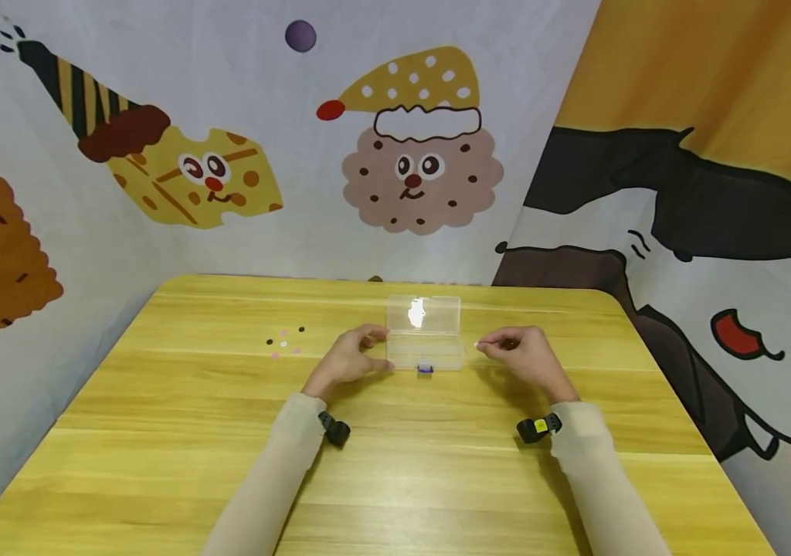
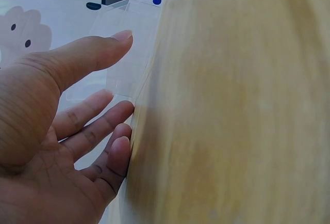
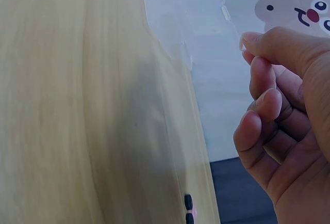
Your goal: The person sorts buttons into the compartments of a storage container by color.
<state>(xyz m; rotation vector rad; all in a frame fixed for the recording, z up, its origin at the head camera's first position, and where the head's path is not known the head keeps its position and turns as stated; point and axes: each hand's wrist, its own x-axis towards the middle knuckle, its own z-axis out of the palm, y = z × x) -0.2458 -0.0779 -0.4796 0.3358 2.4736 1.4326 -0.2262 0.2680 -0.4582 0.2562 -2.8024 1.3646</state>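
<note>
A clear plastic box [image 1: 426, 352] stands on the table with its lid [image 1: 437, 315] raised and a blue latch [image 1: 425, 369] at its front. My left hand [image 1: 352, 357] is at the box's left side, thumb by the front corner and fingers farther back. In the left wrist view, thumb and fingers are spread apart beside the clear plastic. Just right of the box, my right hand [image 1: 524, 357] pinches a tiny white piece [image 1: 476, 345] between thumb and forefinger. The right wrist view shows the other fingers loosely curled; the piece's kind is too small to tell.
Left of my left hand lie several small round pieces: black [image 1: 301, 329], white [image 1: 283, 344] and pink [image 1: 274, 356]. Two small dark pieces [image 3: 188, 202] show low in the right wrist view. A cartoon-printed cloth [image 1: 229, 247] hangs behind the wooden table [image 1: 409, 479].
</note>
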